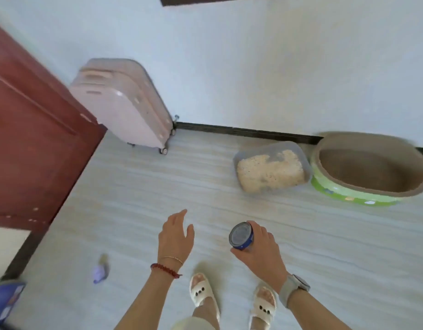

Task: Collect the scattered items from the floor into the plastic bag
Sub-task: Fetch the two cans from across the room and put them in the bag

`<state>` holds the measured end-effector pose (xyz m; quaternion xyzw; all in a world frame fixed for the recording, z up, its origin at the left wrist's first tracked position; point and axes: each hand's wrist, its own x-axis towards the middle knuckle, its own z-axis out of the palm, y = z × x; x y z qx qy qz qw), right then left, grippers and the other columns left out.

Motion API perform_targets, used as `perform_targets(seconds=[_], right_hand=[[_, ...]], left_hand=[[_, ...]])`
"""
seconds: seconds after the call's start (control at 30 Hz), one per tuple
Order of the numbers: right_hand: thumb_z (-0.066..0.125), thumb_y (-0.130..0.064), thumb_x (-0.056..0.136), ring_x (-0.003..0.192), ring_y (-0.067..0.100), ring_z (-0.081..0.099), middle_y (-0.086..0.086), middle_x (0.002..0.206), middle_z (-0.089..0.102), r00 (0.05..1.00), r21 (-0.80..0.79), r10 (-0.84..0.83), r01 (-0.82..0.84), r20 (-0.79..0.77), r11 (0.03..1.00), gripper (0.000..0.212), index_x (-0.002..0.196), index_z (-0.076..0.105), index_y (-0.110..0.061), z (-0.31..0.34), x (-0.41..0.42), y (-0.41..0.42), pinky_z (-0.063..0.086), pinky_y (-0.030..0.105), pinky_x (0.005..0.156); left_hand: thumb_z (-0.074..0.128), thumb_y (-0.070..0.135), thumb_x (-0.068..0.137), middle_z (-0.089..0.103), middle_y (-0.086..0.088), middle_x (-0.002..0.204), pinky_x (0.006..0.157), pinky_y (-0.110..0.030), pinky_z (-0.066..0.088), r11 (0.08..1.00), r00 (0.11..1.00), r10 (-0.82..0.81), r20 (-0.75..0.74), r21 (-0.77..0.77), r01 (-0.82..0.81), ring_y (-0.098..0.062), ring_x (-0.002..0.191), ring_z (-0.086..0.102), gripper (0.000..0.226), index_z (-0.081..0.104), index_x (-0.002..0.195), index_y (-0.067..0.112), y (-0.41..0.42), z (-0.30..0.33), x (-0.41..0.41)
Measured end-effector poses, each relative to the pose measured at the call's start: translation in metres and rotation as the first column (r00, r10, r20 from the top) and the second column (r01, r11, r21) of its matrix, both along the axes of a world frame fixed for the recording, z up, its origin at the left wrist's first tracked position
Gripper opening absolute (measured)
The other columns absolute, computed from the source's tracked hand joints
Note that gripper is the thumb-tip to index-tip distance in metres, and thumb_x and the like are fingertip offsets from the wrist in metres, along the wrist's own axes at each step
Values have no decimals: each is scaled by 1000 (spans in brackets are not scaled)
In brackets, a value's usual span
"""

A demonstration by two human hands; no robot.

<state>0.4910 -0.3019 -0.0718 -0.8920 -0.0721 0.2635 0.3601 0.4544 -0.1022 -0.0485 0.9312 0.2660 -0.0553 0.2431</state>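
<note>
1. The right hand [260, 251] grips a small blue can [241, 235] from the side, with the fingers over its top edge and the thumb under its lower edge; the can is tilted so that its round grey lid faces the camera.
2. The can is held in the air above the pale striped floor [324, 246], just in front of the person's feet.
3. The left hand [174, 236] holds nothing: its fingers are straight and slightly spread, palm down, reaching forward beside the can but apart from it.
4. The left wrist wears a red bead bracelet [165, 270] and a thin gold chain; the right wrist wears a grey watch [296, 285].
5. Both feet are in white slippers [203, 290] at the bottom of the view.
6. A small purple item [101, 271] lies on the floor well to the left of the hands; it is blurred, and may be a crumpled wrapper or a toy.
7. A blue object [5, 301] shows at the lower left edge, cut off and out of focus.
8. A pink suitcase [124, 103] stands against the white wall beside a red-brown door [34, 144].
9. To the right, by the wall, a clear plastic tub [272, 167] of pale granules sits just beside a green oval bed [372, 167] with a brown inside.
</note>
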Motion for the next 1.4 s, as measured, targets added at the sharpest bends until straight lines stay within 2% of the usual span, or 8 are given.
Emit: perform_targets(seconds=[0.13, 0.3, 0.63, 0.87, 1.07, 1.2, 1.33, 1.4], right_hand=[[70, -41, 71, 112, 20, 44, -4, 123, 48, 966, -5, 258, -258, 17, 966, 67, 127, 36, -27, 13, -51, 89, 41, 32, 93], [72, -41, 68, 108, 21, 46, -3, 119, 50, 879, -25, 476, -477, -9, 879, 66, 124, 39, -27, 10, -128, 209, 44, 34, 90], [74, -41, 63, 101, 25, 52, 0, 110, 55, 778, -41, 627, -629, -43, 777, 63, 116, 45, -22, -10, -254, 439, 45, 34, 83], [73, -43, 61, 100, 26, 53, 0, 108, 57, 718, -79, 696, -694, 2, 716, 64, 114, 45, -22, -25, -258, 584, 48, 38, 83], [74, -45, 63, 103, 26, 52, 1, 112, 56, 657, -120, 754, -750, -21, 650, 66, 116, 43, -22, -82, -241, 738, 46, 39, 88], [73, -42, 64, 106, 27, 51, 2, 116, 54, 616, -160, 787, -782, -45, 603, 67, 119, 42, -21, -157, -229, 832, 44, 41, 90], [72, -41, 66, 106, 26, 50, 1, 116, 54, 600, -175, 796, -795, -79, 581, 65, 120, 42, -21, -254, -228, 890, 42, 36, 89], [74, -39, 65, 104, 26, 50, 2, 114, 55, 627, -168, 771, -776, -113, 608, 65, 119, 43, -20, -308, -233, 899, 42, 36, 87]], left_hand=[[46, 24, 92, 41, -7, 140, 101, -39, 37, 949, 949, 311, -48, -32, -313, -25, 127, 39, 46, 37, 136, 16, 76, 5, -113], [44, 25, 92, 42, -6, 139, 100, -39, 37, 803, 805, 585, -98, -64, -592, -25, 125, 41, 46, 36, 136, 17, 167, -2, -235], [44, 24, 92, 39, -5, 140, 103, -39, 33, 564, 580, 786, -215, -137, -815, -24, 127, 37, 45, 36, 136, 18, 339, -24, -419], [45, 24, 91, 40, -7, 139, 103, -40, 35, 458, 509, 821, -257, -235, -857, -25, 126, 39, 45, 37, 135, 18, 451, -48, -425], [45, 23, 91, 39, -8, 140, 103, -44, 38, 374, 445, 838, -315, -263, -889, -27, 127, 38, 46, 35, 136, 17, 582, -104, -410], [45, 22, 91, 39, -9, 140, 102, -40, 37, 368, 443, 806, -392, -255, -894, -28, 126, 40, 47, 34, 136, 16, 663, -189, -401], [46, 22, 90, 39, -13, 138, 103, -41, 36, 306, 421, 750, -510, -296, -905, -30, 124, 41, 49, 32, 137, 15, 710, -303, -393], [47, 27, 89, 39, -12, 138, 103, -41, 37, 350, 458, 690, -561, -295, -889, -31, 123, 42, 53, 30, 138, 15, 717, -369, -390]])
